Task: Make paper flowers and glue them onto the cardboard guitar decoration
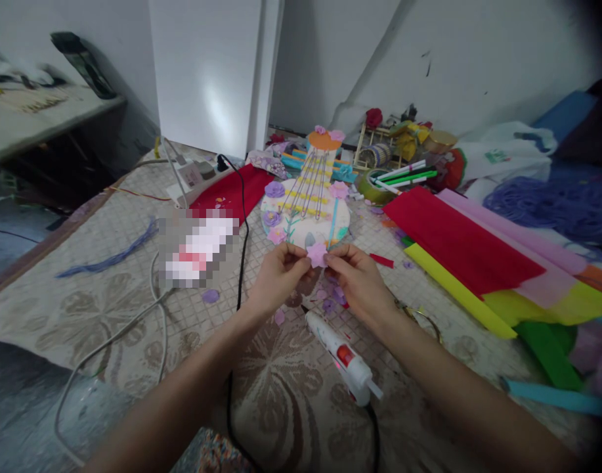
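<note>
Pink flower (317, 255) pinched at the decorated guitar's near edge

Both hands are nearly closed on the flower, thumb against fingertips: the left hand (285, 270) grips its left side, the right hand (357, 279) its right. It is just on the wearer's side of the paper guitar (301, 228); whether they touch cannot be told. Purple blooms (274, 190) run along the guitar's left edge. Loose petals (334, 295) lie on the worktop (266, 401) between the guitar and the wearer, and a glue gun (337, 355) lies nearer the wearer still, no hand on it. The step in hand looks like shaping or positioning the flower. The next move seems to call for a light, even pinch that spares the thin petals, with fingers clear of the possibly hot nozzle (305, 309).
</note>
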